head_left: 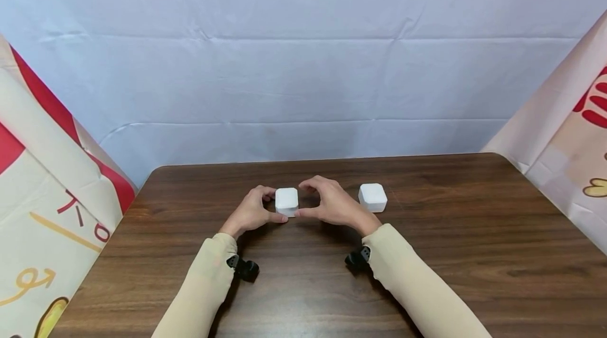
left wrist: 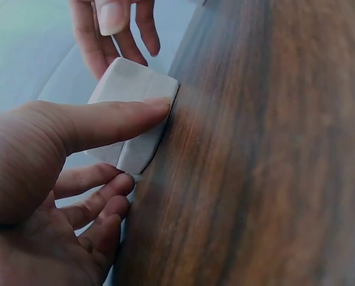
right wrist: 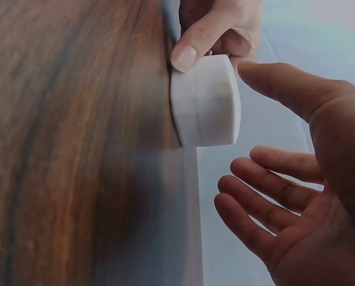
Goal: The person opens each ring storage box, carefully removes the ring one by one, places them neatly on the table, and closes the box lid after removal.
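A small white box [head_left: 286,199] with rounded corners and a faint seam round its side sits on the wooden table. My left hand [head_left: 252,213] holds it from the left, the thumb laid along the near side and the fingers at the left and far side, as the left wrist view shows. On the other side is my right hand [head_left: 335,203], thumb and fingers spread in a wide curve. Its thumb tip [right wrist: 247,71] is close to the box's top edge; whether it touches I cannot tell. Its fingers [right wrist: 272,185] are apart from the box.
Another white box [head_left: 372,198] of the same look stands on the table [head_left: 474,232] behind the right wrist. A pale cloth [head_left: 294,74] hangs behind the table's far edge. Printed cloths [head_left: 52,211] hang at the left and right sides.
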A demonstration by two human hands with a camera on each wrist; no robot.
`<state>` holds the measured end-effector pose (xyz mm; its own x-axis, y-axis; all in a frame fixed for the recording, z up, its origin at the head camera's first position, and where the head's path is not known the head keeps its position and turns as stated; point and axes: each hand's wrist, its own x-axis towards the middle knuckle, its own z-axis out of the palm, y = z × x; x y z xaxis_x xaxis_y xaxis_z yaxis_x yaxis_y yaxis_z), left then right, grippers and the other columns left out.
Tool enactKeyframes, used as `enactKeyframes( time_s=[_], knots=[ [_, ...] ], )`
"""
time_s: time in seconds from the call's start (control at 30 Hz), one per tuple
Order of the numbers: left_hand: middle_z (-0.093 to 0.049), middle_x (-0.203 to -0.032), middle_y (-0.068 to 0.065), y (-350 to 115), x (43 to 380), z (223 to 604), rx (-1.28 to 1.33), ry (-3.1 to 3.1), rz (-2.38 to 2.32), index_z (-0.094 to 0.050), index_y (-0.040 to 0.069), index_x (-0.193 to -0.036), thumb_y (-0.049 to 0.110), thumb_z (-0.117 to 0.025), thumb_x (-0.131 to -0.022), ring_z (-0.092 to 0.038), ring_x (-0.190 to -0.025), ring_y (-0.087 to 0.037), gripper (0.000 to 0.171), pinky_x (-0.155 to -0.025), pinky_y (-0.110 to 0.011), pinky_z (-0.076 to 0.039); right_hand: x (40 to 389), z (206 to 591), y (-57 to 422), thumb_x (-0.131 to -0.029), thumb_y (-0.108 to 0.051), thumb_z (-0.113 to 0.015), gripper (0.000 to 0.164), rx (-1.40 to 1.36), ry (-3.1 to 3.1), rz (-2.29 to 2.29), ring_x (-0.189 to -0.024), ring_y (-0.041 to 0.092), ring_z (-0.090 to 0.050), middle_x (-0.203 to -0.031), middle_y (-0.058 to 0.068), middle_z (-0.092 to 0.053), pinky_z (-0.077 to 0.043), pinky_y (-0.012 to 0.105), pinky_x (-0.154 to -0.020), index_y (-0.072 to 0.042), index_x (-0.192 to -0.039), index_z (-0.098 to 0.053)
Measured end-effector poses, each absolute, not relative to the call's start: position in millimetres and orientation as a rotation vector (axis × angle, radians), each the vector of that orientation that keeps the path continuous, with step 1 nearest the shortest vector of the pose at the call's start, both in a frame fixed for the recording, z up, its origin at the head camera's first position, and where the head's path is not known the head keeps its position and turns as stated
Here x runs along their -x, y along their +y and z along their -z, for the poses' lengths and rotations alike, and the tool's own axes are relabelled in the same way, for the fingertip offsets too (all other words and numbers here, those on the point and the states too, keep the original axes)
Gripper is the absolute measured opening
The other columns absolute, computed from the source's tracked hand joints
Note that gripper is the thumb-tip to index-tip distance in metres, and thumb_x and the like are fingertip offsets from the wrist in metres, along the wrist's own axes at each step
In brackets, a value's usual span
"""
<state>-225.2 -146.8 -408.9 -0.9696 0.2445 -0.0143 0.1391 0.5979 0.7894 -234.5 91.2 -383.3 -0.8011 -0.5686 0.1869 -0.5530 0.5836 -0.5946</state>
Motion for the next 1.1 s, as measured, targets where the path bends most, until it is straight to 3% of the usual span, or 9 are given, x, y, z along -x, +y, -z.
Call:
enactKeyframes(
  time_s=[1.1],
  knots=[
    [-0.057, -0.122, -0.012, -150, 231, 416, -0.269, 2.667, -1.397, -0.064, -0.001, -0.13, 0.012, -0.093, -0.074, -0.051, -0.114, -0.031, 0.064, -0.096, -0.047, -0.045, 258, 403, 82, -0.078, -0.029, -0.091, 0.063, 0.85, 2.581, 1.272, -0.11, 0.023, -0.064, -0.12, 0.005, -0.067, -0.051, 0.039, -0.097, -0.006, -0.131, -0.065]
  ],
)
